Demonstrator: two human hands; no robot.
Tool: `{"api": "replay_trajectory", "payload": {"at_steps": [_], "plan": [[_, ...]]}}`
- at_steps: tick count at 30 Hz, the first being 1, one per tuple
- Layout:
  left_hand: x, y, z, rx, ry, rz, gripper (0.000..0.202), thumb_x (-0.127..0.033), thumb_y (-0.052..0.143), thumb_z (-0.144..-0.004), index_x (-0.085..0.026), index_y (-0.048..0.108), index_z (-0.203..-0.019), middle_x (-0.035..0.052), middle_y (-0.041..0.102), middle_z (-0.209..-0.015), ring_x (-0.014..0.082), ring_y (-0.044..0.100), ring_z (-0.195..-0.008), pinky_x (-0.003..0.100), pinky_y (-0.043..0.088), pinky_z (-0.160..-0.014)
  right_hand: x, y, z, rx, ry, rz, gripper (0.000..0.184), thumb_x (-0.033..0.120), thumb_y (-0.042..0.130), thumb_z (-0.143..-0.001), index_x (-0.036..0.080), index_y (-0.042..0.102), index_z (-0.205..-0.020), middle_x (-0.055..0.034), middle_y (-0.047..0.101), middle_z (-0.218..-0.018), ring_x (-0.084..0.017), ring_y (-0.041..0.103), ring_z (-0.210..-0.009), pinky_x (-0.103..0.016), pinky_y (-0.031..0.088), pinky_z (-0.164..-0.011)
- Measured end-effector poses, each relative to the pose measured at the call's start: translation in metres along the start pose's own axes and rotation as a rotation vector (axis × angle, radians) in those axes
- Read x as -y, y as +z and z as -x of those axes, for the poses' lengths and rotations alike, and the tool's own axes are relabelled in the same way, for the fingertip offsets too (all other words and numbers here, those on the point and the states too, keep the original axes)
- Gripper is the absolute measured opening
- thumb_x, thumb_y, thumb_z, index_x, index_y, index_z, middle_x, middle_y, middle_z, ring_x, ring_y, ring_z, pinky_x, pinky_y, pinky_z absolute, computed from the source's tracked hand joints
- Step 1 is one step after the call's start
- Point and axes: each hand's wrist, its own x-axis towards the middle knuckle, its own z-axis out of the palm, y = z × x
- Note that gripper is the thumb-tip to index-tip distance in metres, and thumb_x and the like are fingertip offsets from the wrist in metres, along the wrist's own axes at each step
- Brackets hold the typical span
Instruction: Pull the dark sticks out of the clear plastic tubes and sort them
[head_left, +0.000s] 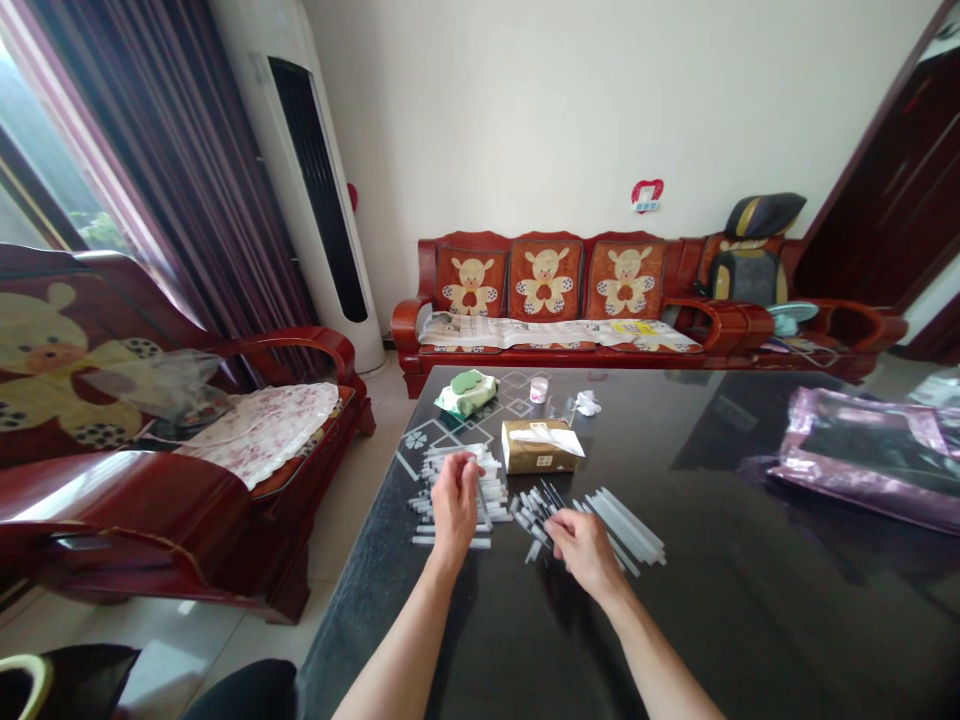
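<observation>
My left hand (454, 505) is raised a little over a pile of whitish sticks (450, 529), its fingers pinched on a thin greyish tube (482, 500) that slants down from the fingertips. Closed at the thumb and fingertips, my right hand (585, 548) is at the near right side of a small pile of dark-and-clear slim pieces (534, 510). What lies between those fingertips is too small to make out. Just beyond the right hand, a bundle of long translucent tubes (628, 525) is fanned out on the dark glossy table (720, 620).
Behind the piles stands a tissue pack (525, 455). Farther back are green wet wipes (466, 394), a small white cup (538, 389) and crumpled tissue (588, 403). A purple-edged clear bag (862, 460) lies at the right. Wooden seats (405, 325) stand around the table.
</observation>
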Motion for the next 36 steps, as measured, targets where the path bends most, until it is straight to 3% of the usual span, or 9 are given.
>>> {"api": "replay_trajectory", "payload": {"at_steps": [3,7,13,18,23,28,36], "plan": [[0.010,0.011,0.002,-0.039,-0.174,0.415,0.030,-0.049,0.045,-0.087,-0.020,0.048,-0.096,-0.0010,0.061,-0.072,0.0058,0.041,-0.041,0.018,0.031,-0.040,0.001,0.007,0.000,0.097,0.123,-0.258,0.039,0.049,0.043,-0.084,0.015,0.061,-0.073,0.0008,0.058,-0.049,-0.008,0.044,-0.033,-0.020,0.031,-0.035],[0.038,0.029,0.018,-0.030,-0.321,0.694,0.034,-0.050,0.055,-0.081,-0.020,0.045,-0.094,-0.0018,0.062,-0.071,0.0051,0.044,-0.043,0.015,0.032,-0.039,0.002,0.010,0.001,0.182,0.234,-0.453,0.049,0.059,0.040,-0.083,0.013,0.058,-0.082,0.0000,0.059,-0.050,-0.008,0.045,-0.031,-0.018,0.032,-0.030],[0.062,0.034,0.028,-0.020,-0.355,0.767,0.036,-0.049,0.060,-0.078,-0.020,0.049,-0.095,-0.0003,0.065,-0.076,0.0052,0.050,-0.048,0.016,0.040,-0.046,0.007,0.007,0.004,0.327,0.274,-0.566,0.047,0.058,0.044,-0.081,0.013,0.056,-0.078,-0.0005,0.059,-0.049,-0.008,0.048,-0.031,-0.017,0.034,-0.030],[0.054,0.031,0.028,0.186,-0.365,0.883,0.040,-0.037,0.065,-0.079,-0.016,0.053,-0.111,0.0071,0.067,-0.092,0.0070,0.057,-0.061,0.019,0.047,-0.058,0.013,0.010,0.005,0.324,0.256,-0.750,0.047,0.060,0.047,-0.080,0.014,0.055,-0.076,-0.0001,0.060,-0.050,-0.008,0.048,-0.033,-0.019,0.038,-0.033],[0.044,0.033,0.030,0.368,-0.367,0.873,0.028,-0.035,0.063,-0.081,-0.012,0.059,-0.097,0.0077,0.066,-0.084,0.0077,0.056,-0.056,0.020,0.047,-0.053,0.011,0.015,0.006,0.367,0.263,-0.844,0.050,0.061,0.047,-0.081,0.012,0.057,-0.081,-0.0018,0.061,-0.053,-0.010,0.050,-0.035,-0.020,0.040,-0.035],[0.042,0.030,0.026,0.395,-0.384,0.850,0.026,-0.037,0.063,-0.081,-0.013,0.057,-0.093,0.0052,0.064,-0.079,0.0067,0.055,-0.053,0.019,0.046,-0.052,0.014,0.014,0.009,0.418,0.261,-0.876,0.046,0.056,0.051,-0.081,0.011,0.060,-0.082,-0.0025,0.062,-0.054,-0.009,0.050,-0.035,-0.020,0.040,-0.035],[0.046,0.028,0.026,0.398,-0.372,0.844,0.024,-0.036,0.060,-0.084,-0.014,0.054,-0.092,0.0032,0.063,-0.076,0.0059,0.053,-0.050,0.018,0.044,-0.050,0.019,0.018,0.011,0.364,0.254,-0.886,0.041,0.050,0.059,-0.078,0.009,0.063,-0.076,-0.0031,0.062,-0.054,-0.009,0.052,-0.038,-0.021,0.044,-0.038]]}}
